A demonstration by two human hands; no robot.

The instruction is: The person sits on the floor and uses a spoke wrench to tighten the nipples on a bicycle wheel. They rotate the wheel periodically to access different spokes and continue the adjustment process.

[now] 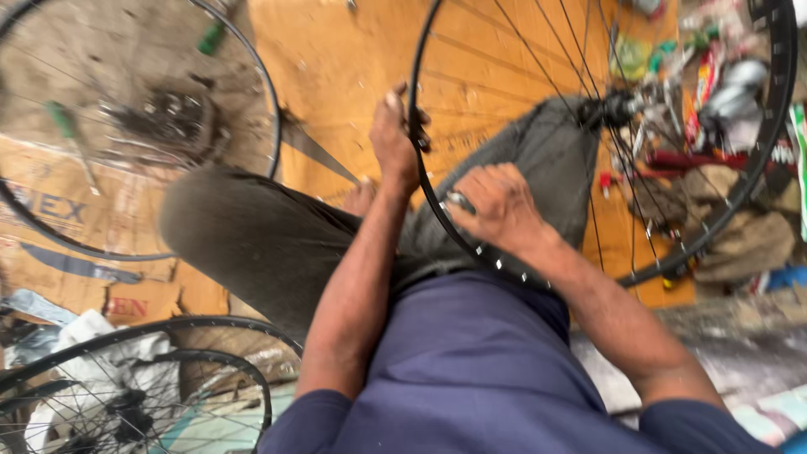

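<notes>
A black spoked bicycle wheel (761, 160) rests across my lap, its hub (618, 108) over my right knee. My left hand (393, 139) grips the rim at its left side, fingers wrapped round it. My right hand (498, 206) sits against the rim's lower left part, pinching a small metal tool or nipple (460, 202) at the spokes. I sit cross-legged in grey trousers (269, 240) and a dark blue shirt (471, 361).
A second wheel (271, 109) lies on the floor at upper left over flattened cardboard (76, 219). More rims (168, 370) are stacked at lower left. Orange wooden boards (353, 59) lie ahead. Tools, cloths and clutter (714, 92) crowd the upper right.
</notes>
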